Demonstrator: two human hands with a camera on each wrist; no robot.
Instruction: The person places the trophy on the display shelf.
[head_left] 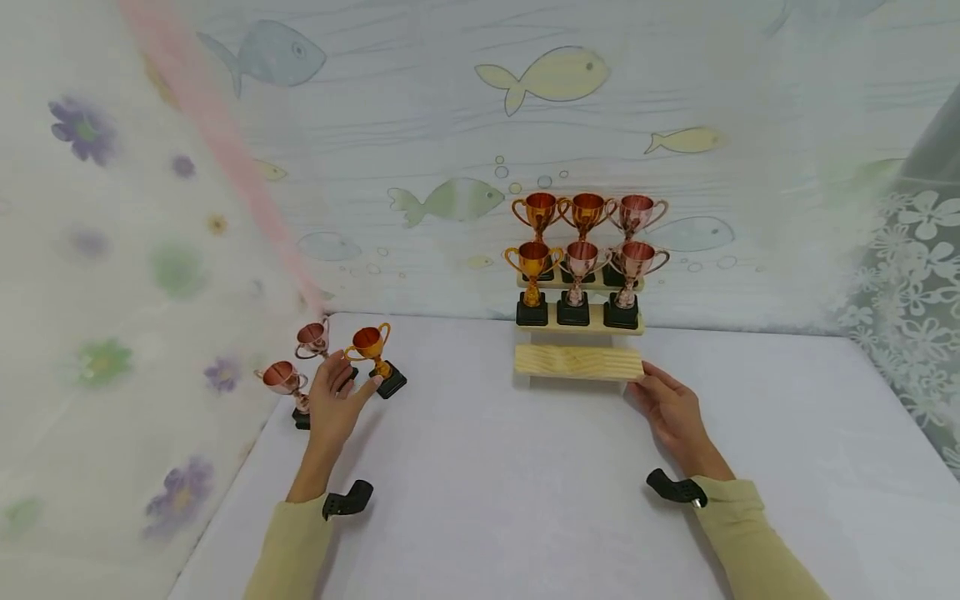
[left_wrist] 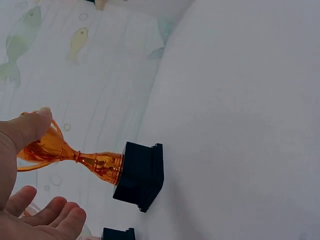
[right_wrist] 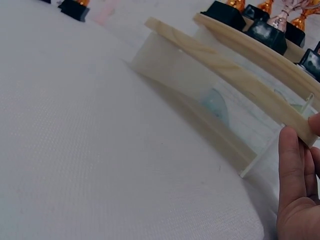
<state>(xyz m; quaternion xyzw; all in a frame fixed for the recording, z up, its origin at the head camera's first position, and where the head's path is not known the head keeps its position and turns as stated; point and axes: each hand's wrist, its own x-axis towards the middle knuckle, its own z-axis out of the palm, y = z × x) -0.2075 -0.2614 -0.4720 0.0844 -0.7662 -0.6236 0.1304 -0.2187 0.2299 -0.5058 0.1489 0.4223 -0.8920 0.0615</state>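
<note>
My left hand is beside an orange-gold trophy cup on a black base. Its thumb and fingers stand apart, and in the left wrist view the thumb overlaps the cup; contact is unclear. Two pinkish trophies, a rear one and a front one, stand close by, partly hidden by that hand. My right hand grips the right end of the lowest wooden step of a tiered display stand, thumb above and fingers below in the right wrist view.
Several gold and pink trophies stand in two rows on the upper steps. The stand has clear supports and sits towards the back of the white-covered table. A fish-patterned curtain hangs behind, and a flowered one at the left.
</note>
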